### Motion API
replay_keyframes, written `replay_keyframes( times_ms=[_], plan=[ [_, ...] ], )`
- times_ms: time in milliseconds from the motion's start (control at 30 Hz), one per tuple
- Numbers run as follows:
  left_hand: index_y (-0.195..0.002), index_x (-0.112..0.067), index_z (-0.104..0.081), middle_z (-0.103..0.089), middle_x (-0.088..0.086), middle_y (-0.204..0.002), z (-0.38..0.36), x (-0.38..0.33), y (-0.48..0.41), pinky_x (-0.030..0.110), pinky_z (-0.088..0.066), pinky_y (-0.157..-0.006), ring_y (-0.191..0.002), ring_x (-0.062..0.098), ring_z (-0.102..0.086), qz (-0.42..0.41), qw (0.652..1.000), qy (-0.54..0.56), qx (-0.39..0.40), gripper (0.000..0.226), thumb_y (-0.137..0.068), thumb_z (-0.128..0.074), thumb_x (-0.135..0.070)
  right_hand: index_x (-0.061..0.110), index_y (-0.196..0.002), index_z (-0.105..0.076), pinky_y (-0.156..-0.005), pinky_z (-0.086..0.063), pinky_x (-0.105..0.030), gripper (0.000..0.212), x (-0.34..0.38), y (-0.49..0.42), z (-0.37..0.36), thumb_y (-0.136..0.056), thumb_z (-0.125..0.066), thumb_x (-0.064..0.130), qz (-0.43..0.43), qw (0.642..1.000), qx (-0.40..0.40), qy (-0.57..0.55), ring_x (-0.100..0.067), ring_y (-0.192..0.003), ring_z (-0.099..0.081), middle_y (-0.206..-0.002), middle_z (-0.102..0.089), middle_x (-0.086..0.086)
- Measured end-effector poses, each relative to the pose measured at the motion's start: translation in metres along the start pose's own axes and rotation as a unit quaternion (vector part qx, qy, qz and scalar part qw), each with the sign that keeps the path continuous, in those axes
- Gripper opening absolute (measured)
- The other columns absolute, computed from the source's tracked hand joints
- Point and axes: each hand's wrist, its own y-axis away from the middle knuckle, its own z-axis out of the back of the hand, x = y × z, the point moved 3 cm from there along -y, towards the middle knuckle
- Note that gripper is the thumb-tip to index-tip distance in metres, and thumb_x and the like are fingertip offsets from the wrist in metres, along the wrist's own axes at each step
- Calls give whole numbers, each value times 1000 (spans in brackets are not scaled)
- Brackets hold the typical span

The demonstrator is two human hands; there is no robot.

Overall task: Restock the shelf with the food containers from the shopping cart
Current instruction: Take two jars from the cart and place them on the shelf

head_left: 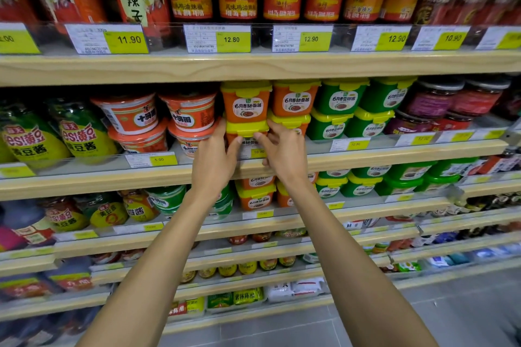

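Orange "6月香甜面酱" tub [247, 132] held on shelf [394, 152] by both hands.

Two bare hands grip an orange tub [247, 135] with a yellow lid on a wooden shelf [394, 153], left hand [215, 155] and right hand [284, 149] at its sides. A matching tub [246, 103] sits stacked on top, green tubs [338, 98] alongside.

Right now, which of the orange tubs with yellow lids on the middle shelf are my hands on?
The lower orange tub in the left-hand stack, directly under the top orange tub. Left hand and right hand grip its sides; the neighbouring stack is untouched.
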Motion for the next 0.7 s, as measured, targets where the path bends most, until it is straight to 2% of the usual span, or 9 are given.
replay_keyframes(
  times_ms=[67,133,233,333,367,400,467,500,700],
  plan=[
    [-136,-29,-50,-72,-4,-107,7,-4,9,41,-55,-74,-97,26,-68,2,1000,-24,-12,39,-100,-51,-44,20,-119,-69,-65,-60,-45,33,-2,4,8,-96,-62,42,5,1000,-8,18,-19,-69,-73,-93,-77,-1],
    [-131,-25,-54,-72,-6,-101,15,-13,22,36,-48,-65,-93,24,-67,-2,997,-63,-45,36,-101,-50,-44,17,-114,-73,-72,-58,-38,35,-6,6,26,-97,-59,44,-3,997,-54,50,-19,-81,-73,-93,-77,-1],
    [-127,-20,-59,-71,-5,-105,16,-35,31,31,-39,-67,-94,21,-66,-9,997,-52,-63,32,-102,-51,-39,13,-120,-72,-78,-53,-30,37,-12,2,59,-99,-57,40,-9,989,-127,74,-18,-93,-71,-103,-77,-2],
    [-131,-18,-60,-73,-3,-105,0,-62,23,28,-36,-64,-79,18,-65,-24,999,6,-25,33,-102,-51,-32,10,-126,-68,-83,-51,-31,38,-15,-12,80,-100,-59,36,0,987,-148,61,-21,-103,-69,-114,-74,-4],
    [-135,-17,-58,-73,-3,-107,-6,-72,19,26,-36,-65,-77,16,-63,-35,999,10,-20,36,-103,-51,-31,8,-126,-68,-83,-51,-32,38,-16,-18,83,-100,-60,34,9,988,-145,59,-22,-103,-69,-114,-74,-6],
    [-139,-16,-55,-72,-1,-113,-11,-81,15,25,-39,-68,-83,16,-65,-43,999,10,-18,38,-103,-50,-29,7,-125,-68,-82,-52,-33,37,-17,-24,84,-99,-60,34,17,988,-139,60,-24,-102,-70,-112,-74,-8],
    [-144,-12,-50,-67,5,-127,-23,-93,7,31,-47,-82,-108,23,-65,-45,999,1,-18,43,-104,-50,-28,8,-122,-68,-79,-55,-35,36,-22,-34,82,-99,-61,35,29,990,-126,61,-25,-98,-71,-107,-75,-9],
    [-145,-10,-48,-65,8,-131,-28,-97,2,35,-48,-87,-114,27,-63,-41,999,-7,-20,44,-104,-50,-27,9,-120,-68,-79,-56,-36,36,-26,-38,80,-98,-60,36,37,991,-118,57,-26,-96,-71,-106,-75,-8],
    [-126,-8,-55,-67,15,-108,-56,-105,-20,38,-47,-72,-101,37,-63,-1,996,-68,-60,29,-102,-50,-24,13,-114,-67,-67,-54,-33,35,-48,-56,70,-99,-57,42,80,993,-65,63,-23,-88,-71,-100,-75,-4]
  ],
)
